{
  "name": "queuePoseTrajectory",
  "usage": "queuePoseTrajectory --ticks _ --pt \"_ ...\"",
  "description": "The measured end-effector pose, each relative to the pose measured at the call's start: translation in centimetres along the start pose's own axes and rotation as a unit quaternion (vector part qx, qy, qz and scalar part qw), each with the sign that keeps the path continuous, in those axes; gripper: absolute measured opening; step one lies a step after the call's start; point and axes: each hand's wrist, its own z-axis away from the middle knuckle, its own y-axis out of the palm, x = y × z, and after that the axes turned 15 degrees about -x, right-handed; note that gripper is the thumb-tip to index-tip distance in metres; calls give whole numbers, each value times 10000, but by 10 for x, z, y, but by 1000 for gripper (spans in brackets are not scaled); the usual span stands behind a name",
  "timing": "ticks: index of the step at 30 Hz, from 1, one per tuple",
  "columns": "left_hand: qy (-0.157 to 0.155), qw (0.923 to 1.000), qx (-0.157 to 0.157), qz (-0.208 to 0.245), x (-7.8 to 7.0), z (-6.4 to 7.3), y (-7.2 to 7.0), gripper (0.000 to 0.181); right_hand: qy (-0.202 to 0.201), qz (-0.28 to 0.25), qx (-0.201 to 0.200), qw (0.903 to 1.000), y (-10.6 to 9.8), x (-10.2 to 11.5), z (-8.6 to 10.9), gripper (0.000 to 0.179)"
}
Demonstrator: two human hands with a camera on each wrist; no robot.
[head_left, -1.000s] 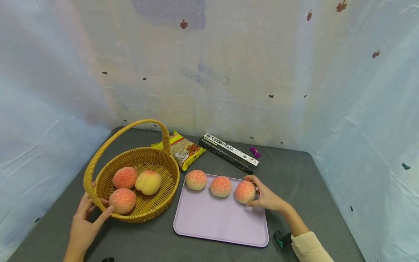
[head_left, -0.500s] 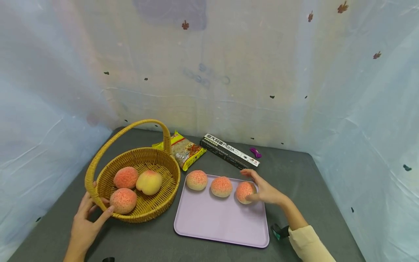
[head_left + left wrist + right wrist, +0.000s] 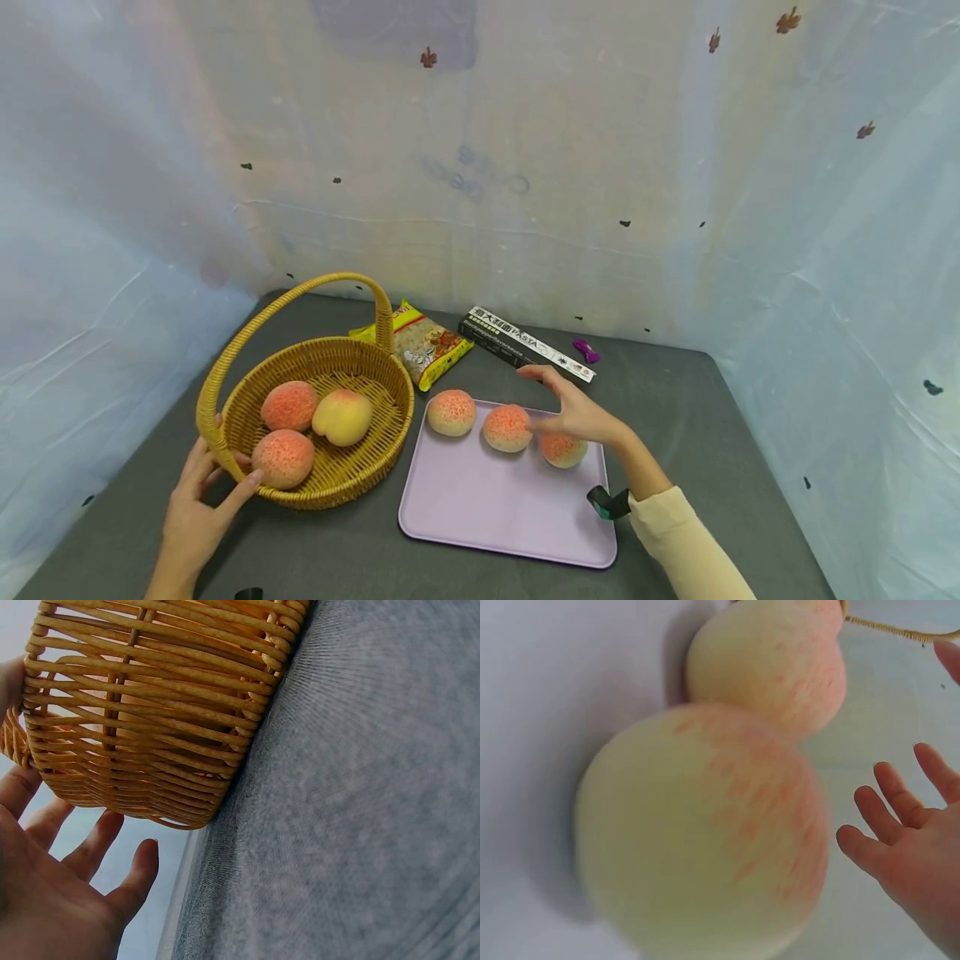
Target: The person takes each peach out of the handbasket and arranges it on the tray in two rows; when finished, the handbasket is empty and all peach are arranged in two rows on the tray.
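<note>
My left hand (image 3: pixel 193 512) holds the yellow wicker basket (image 3: pixel 330 496) where its handle meets the rim, thumb along the front side. In the left wrist view its other fingers spread beside the weave. Three peaches lie in the basket: a red one (image 3: pixel 288 406), a speckled one (image 3: pixel 282 459) and a yellow one (image 3: pixel 342 417). My right hand (image 3: pixel 581 414) hovers over the lilac tray (image 3: pixel 502 517), fingers spread and holding nothing. It partly hides the right peach (image 3: pixel 564 452). Beside that sit the middle peach (image 3: pixel 507 428) and the left peach (image 3: pixel 452 412), in a row along the far edge.
Behind the tray lie a yellow food packet (image 3: pixel 427 343), a black and white pasta box (image 3: pixel 525 342) and a small purple wrapped item (image 3: pixel 586 350). The grey table (image 3: pixel 675 417) is bordered by pale plastic sheeting (image 3: pixel 525 183).
My right hand has let go of the right peach, lifted and moved left towards the middle one. The peaches stay on the tray. My left hand keeps its place at the basket.
</note>
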Motion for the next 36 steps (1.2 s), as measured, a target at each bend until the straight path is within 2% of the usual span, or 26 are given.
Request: queuePoseTrajectory --ticks 10,17,25,28,36 --pt "26 10000 -32 59 1 1 1 27 -237 -477 179 9984 26 17 -26 77" --pt "-17 10000 -5 -66 0 2 0 27 -362 -843 312 9953 47 33 -43 79" --pt "7 10000 -16 -43 0 1 1 28 -697 -1371 356 9875 77 48 -66 69" --pt "-10 10000 -25 -43 0 2 1 27 -667 -1587 414 9842 87 54 -72 62" --pt "4 10000 -39 -39 2 1 0 28 -472 -1621 497 9844 111 70 -88 54"
